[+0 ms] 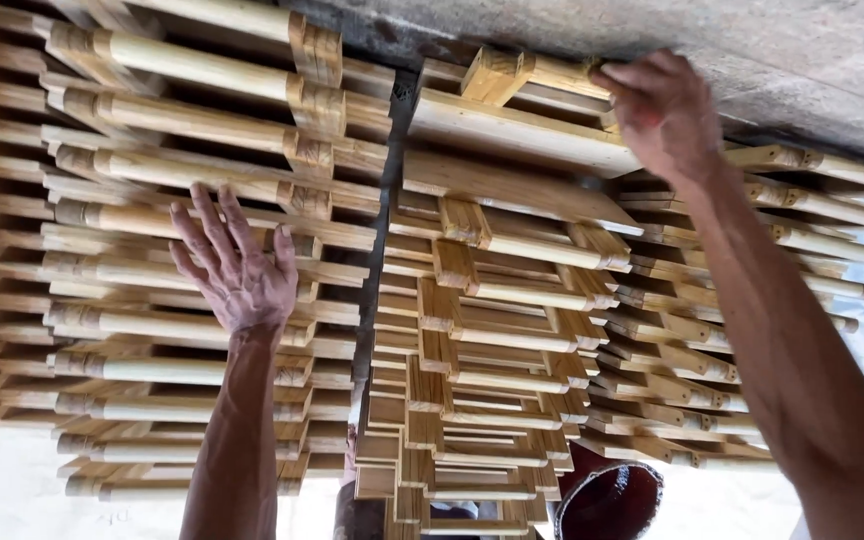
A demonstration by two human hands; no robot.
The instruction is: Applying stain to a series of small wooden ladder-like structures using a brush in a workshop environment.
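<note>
The right hand [664, 112] curls over the top frame [522, 135] of the middle stack [482, 330]; its fingertips hook behind the far edge and cannot be seen, so how tight the grip is I cannot tell. That frame lies with its long rails running left to right, pale planed wood with blocky joints. The left hand [237, 270] is spread flat, fingers fanned, pressed against the neighbouring stack [182, 250] of round-railed frames. Both stacks run out of view at the bottom edge. A dark red bucket [607, 503] peeks out below, half hidden. Rough grey concrete [752, 50] lies beyond.
</note>
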